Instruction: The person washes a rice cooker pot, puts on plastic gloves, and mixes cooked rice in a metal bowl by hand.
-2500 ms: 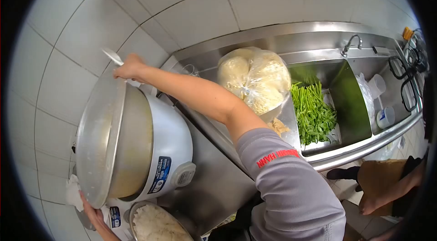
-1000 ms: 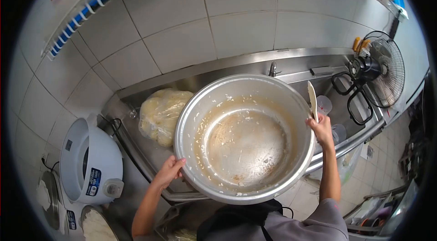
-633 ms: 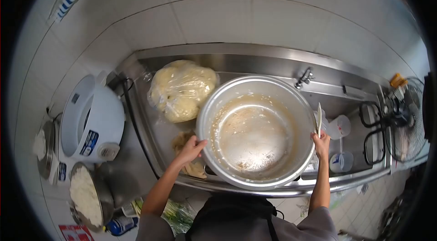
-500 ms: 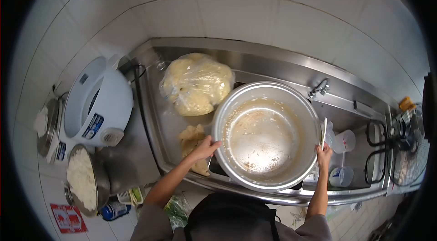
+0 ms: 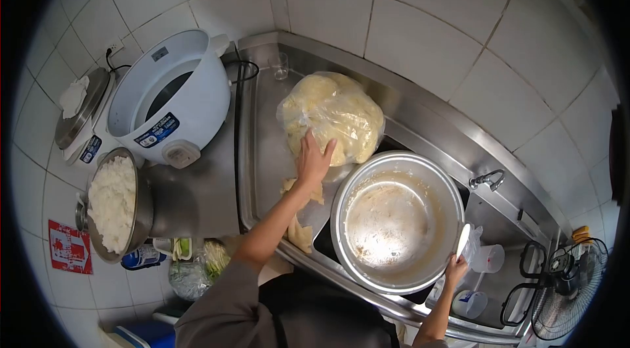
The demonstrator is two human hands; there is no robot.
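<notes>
My left hand is open, fingers spread, at the near side of a clear plastic bag full of pale yellow food; contact is hard to confirm. My right hand is closed around a white rice paddle, against the right rim of a large metal pot. Bits of residue cling to the pot's inside. It rests over the sink, tilted slightly. Beneath my left forearm lies a crumpled tan cloth, partly hidden.
At left stand a pale blue rice cooker body, a scale and a bowl of white rice. A drinking glass is behind the bag. A faucet, plastic cups and a fan are at right.
My left hand has let go of the pot's left rim and moved up to the bag. The right hand still has the paddle at the rim. The view has swung left.
</notes>
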